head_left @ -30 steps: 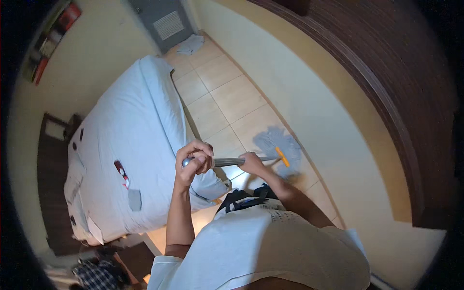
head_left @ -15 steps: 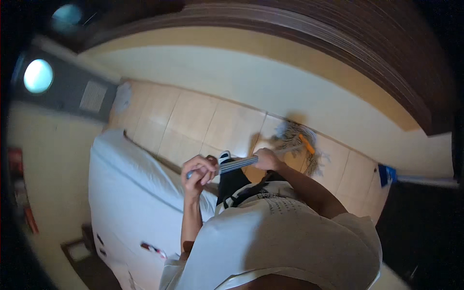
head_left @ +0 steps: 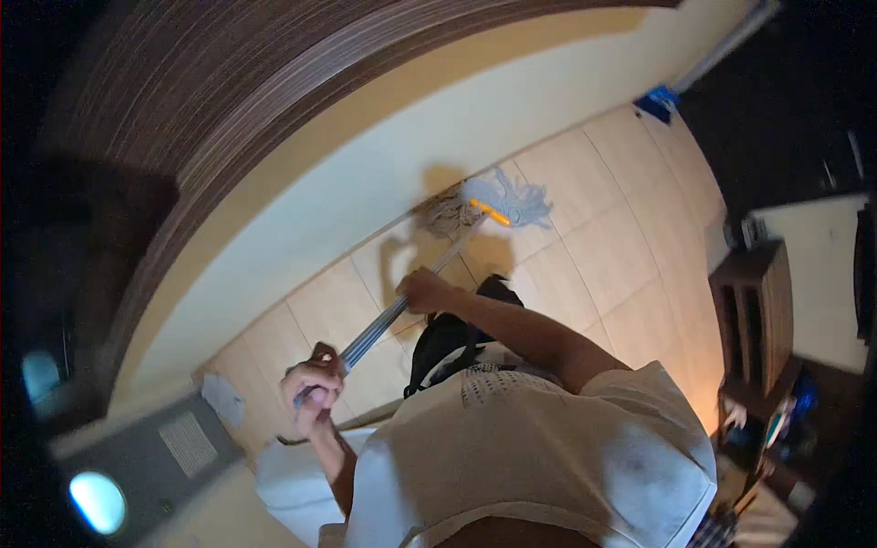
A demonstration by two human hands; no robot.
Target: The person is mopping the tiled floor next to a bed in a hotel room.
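- Left hand [head_left: 313,384], yours: fingers curled around the upper end of the mop [head_left: 375,331]; the handle's tip shows past the fist.
- Right hand [head_left: 427,290], yours: closed around the same shaft lower down, between the left hand and the mop head.
- Mop, one: striped metallic handle, slanting away from you; orange clamp [head_left: 491,213] at its far end; grey strands [head_left: 523,203] spread on the tiled floor [head_left: 589,265], just beside the foot of the pale wall [head_left: 365,173].
- Bed [head_left: 290,484], white-covered: one corner below your left forearm.
- Door [head_left: 128,470], grey, with a pale vent; a light cloth [head_left: 222,399] on the floor beside it.
- Cabinet [head_left: 776,306], dark brown: well apart, to your right.
- Blue item [head_left: 658,103]: near the far wall end; its kind is hard to tell, the rim being dim.
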